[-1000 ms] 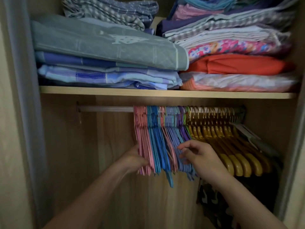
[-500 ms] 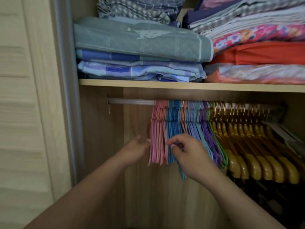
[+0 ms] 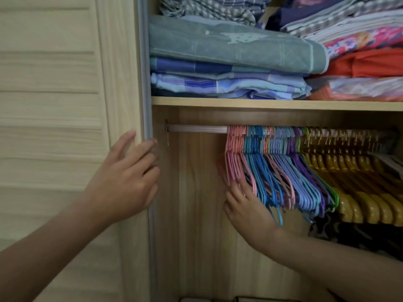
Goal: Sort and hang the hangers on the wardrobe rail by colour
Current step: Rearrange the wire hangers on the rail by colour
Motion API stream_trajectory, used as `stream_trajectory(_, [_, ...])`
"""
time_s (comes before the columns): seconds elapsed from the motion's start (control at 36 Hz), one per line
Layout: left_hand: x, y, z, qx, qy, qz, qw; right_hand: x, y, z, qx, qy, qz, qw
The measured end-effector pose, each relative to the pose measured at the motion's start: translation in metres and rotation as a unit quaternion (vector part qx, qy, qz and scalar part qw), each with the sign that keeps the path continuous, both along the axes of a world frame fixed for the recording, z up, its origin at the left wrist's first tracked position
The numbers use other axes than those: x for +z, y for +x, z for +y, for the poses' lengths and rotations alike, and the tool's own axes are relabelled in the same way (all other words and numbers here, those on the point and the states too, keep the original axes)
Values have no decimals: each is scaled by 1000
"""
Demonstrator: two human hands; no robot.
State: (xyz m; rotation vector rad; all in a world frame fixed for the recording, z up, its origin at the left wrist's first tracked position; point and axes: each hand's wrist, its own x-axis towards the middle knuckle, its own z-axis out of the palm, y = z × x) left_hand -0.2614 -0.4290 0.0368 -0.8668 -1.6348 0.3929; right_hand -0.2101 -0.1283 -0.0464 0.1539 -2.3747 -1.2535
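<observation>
Our left hand (image 3: 122,182) has left the hangers (image 3: 272,168) and is now resting, fingers relaxed, on the wardrobe door (image 3: 65,105) edge. Our right hand (image 3: 244,203) is touching the pink hangers with straight fingers; they are hanging downward, packed along the horizontal rail (image 3: 196,128) above it.

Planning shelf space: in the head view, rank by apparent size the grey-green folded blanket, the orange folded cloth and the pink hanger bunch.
1. grey-green folded blanket, clearly largest.
2. orange folded cloth and pink hanger bunch: unsure. The cloth runs off the frame's right edge.
</observation>
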Motion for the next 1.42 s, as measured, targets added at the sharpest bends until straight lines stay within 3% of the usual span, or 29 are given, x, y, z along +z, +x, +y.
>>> stream_trajectory(0.31, [-6,-18,-5,-82,4,16,996,12,-12,-14,135,15,-20,990])
stream_trajectory(0.39, [-6,-22,-5,-85,3,20,996,19,-16,-17,86,19,-39,995])
stream_trajectory(0.5, [-7,-24,-6,-90,7,26,996,19,-20,-18,-35,96,-71,992])
stream_trajectory(0.58, [-8,-24,-5,-91,11,28,995,21,-25,-15,-36,110,-80,990])
stream_trajectory(0.69, [-7,-24,-4,-85,13,32,996,26,-31,-9,-13,63,-95,993])
stream_trajectory(0.86, [-8,-26,-6,-84,8,37,996,31,-14,-20,83,-62,14,994])
stream_trajectory(0.97, [-9,-28,-6,-92,3,34,995,37,-5,-34,60,-143,85,984])
stream_trajectory(1.03, [-9,-28,-6,-99,3,31,995,43,0,-43,37,-225,91,969])
stream_trajectory(1.08, [-13,-26,-6,-105,16,22,994,46,-1,-50,32,-370,69,926])
stream_trajectory(1.17, [-21,-20,-4,-137,105,-5,985,47,-5,-52,33,-591,20,805])
stream_trajectory(1.22, [-17,-14,-3,-156,210,-30,965,42,-10,-53,43,-666,20,745])
stream_trajectory(1.25, [-12,-12,-3,-154,259,-40,953,41,-10,-54,56,-676,36,734])
stream_trajectory(1.33, [8,-13,-1,-135,362,-85,918,34,-15,-58,98,-628,112,764])
stream_trajectory(1.42, [15,-16,4,-116,372,-124,912,26,-22,-67,115,-618,153,763])
